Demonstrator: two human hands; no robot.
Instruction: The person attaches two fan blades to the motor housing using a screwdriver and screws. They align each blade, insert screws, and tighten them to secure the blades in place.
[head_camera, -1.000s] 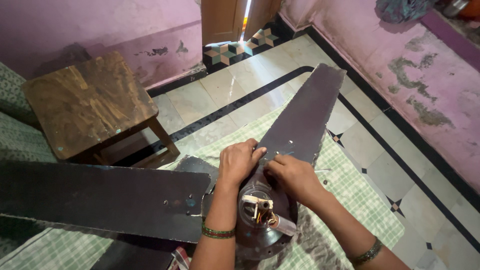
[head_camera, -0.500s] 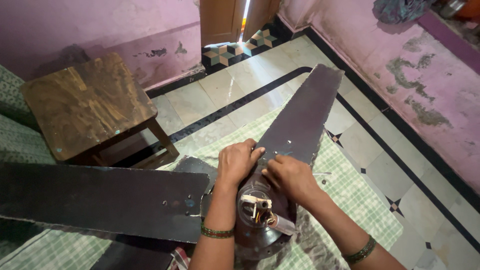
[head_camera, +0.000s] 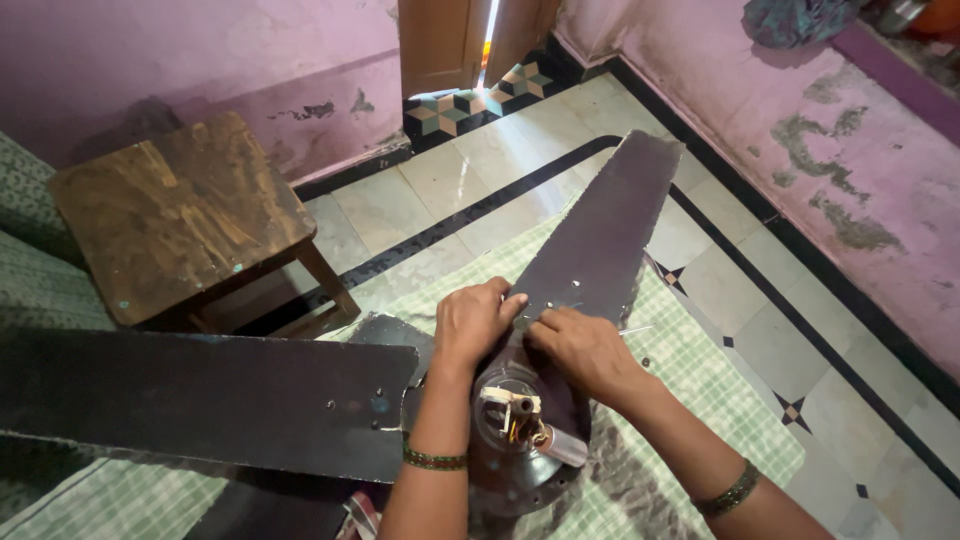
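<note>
On a green checked cloth (head_camera: 700, 400) over a tiled floor, the left hand (head_camera: 475, 322) and right hand (head_camera: 585, 350) pinch at the root of a dark brown fan blade (head_camera: 600, 245) by the round motor hub (head_camera: 525, 430) at lower centre, barely moved from a second ago, fingertips clenched on something too small to identify.

Open tiled floor (head_camera: 480, 170) lies far of the hands, between the wooden stool (head_camera: 180, 215) at the left and the long fan blade (head_camera: 600, 245) running far-right. The pink wall (head_camera: 850, 170) closes the right side, with a strip of bare floor before it. At the near left a second blade (head_camera: 200, 395) blocks passage. The motor hub (head_camera: 525, 440), with its wires, fills the space between the forearms. The checked cloth (head_camera: 700, 400) at the right is mostly free.
</note>
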